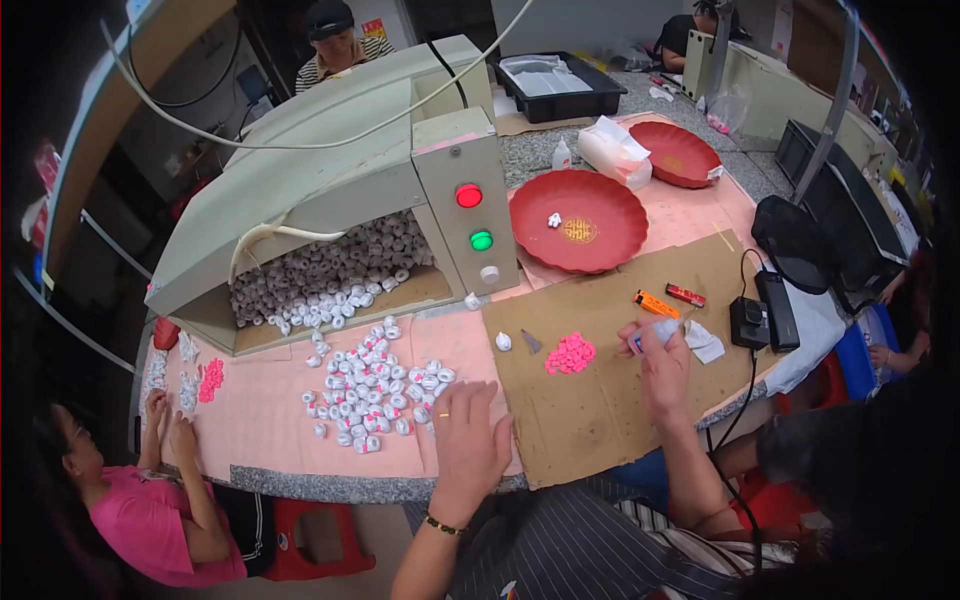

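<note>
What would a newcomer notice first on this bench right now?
Probably the grey machine at the back left, with red and green lights and small white rolls spilling out. More rolls lie by the left hand; the right hand holds a small tube beside pink pieces.

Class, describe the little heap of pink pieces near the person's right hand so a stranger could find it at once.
Start at the brown cardboard sheet on the right half of the table. Near its middle, just left of the right hand, lies the pink heap. It is the only bright pink cluster on the cardboard; the loose pile of small pieces by the left hand is white and lies on pink paper.
</note>
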Tool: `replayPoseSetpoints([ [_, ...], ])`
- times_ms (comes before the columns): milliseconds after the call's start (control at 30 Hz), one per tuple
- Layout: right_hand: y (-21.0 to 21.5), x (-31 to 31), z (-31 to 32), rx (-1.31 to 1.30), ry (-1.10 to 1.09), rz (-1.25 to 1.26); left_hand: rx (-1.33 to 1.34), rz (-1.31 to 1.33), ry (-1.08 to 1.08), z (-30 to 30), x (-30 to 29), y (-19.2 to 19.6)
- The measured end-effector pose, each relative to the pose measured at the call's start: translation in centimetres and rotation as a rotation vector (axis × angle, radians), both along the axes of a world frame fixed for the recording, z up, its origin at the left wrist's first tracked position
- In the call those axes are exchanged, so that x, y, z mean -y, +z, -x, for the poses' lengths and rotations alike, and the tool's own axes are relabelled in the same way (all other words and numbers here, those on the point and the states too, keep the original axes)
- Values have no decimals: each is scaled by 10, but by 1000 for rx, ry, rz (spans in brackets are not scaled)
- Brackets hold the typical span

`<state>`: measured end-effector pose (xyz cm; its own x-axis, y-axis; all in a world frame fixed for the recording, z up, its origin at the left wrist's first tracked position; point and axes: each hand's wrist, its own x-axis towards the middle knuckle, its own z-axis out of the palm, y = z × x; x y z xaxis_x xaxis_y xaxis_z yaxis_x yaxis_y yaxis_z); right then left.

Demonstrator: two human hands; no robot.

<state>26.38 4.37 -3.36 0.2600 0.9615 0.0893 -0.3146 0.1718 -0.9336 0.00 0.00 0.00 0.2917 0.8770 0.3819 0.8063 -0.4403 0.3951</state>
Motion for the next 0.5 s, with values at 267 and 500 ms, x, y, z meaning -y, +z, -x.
replayPoseSetpoints([
  [267, 25, -55, 21, 255, 314, -189, -184, -7, 163, -25, -89, -18],
  [500, -15, -54, 16, 492, 357, 19, 168, 4, 157, -26, -75, -15],
])
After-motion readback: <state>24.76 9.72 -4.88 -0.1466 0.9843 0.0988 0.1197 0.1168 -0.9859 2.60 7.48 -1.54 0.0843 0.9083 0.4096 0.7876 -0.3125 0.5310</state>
